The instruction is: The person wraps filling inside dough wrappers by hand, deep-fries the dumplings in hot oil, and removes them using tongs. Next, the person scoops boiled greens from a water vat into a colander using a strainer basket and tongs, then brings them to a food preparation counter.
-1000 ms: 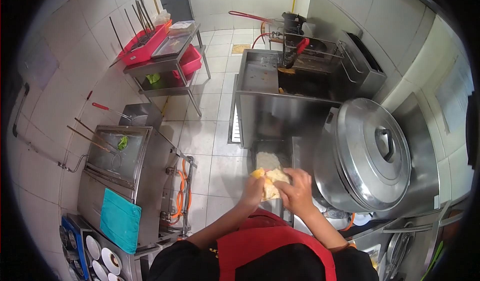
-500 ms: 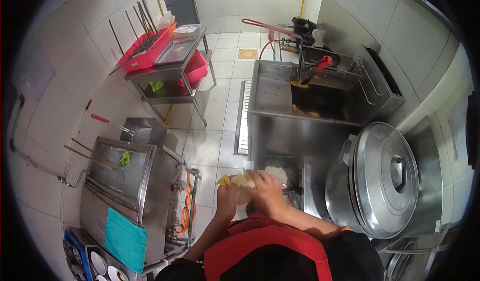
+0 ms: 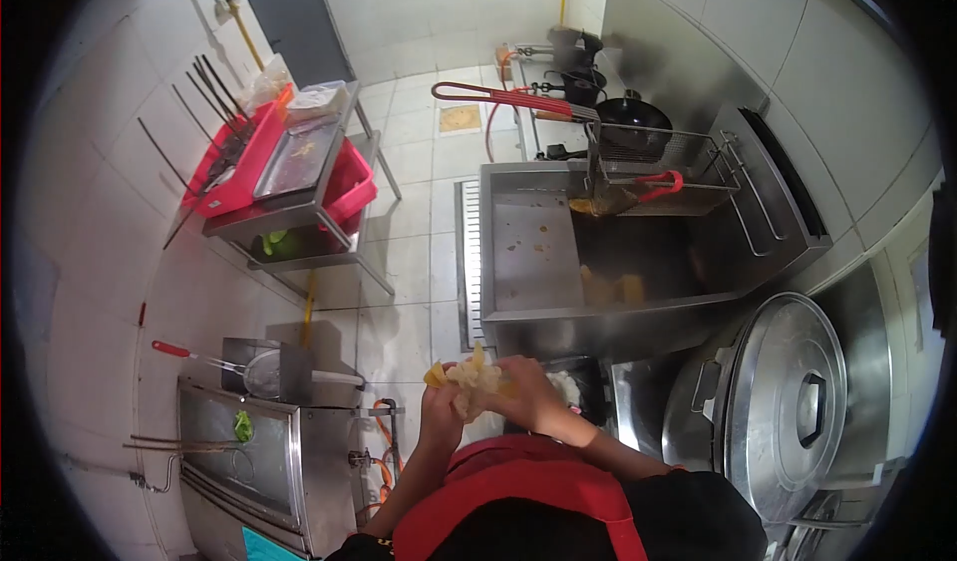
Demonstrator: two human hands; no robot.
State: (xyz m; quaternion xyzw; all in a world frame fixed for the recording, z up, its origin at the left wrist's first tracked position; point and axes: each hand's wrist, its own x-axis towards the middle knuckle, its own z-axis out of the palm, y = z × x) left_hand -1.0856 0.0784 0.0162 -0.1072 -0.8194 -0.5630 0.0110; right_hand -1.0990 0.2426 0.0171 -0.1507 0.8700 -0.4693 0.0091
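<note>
In front of the red apron, both hands are raised together around a clump of white and yellow food [image 3: 473,377], whose exact kind I cannot make out. My left hand [image 3: 444,416] is curled under and around its left side, where a yellow piece sticks out. My right hand [image 3: 530,393] presses against the other side, fingers bent over the clump. More white food [image 3: 566,388] sits in a dark container just beyond my right hand, partly hidden by that arm.
A fryer [image 3: 528,262] with dark oil and frying pieces stands ahead, with a wire basket [image 3: 668,162] at its back. A large lidded pot [image 3: 793,411] is on the right. To the left are a steel water-filled tank [image 3: 229,461] and a table with a pink bin [image 3: 244,167].
The view has tilted and shifted, so the fryer and pot sit lower. Both hands stay around the food clump, and more of its white and yellow parts now show.
</note>
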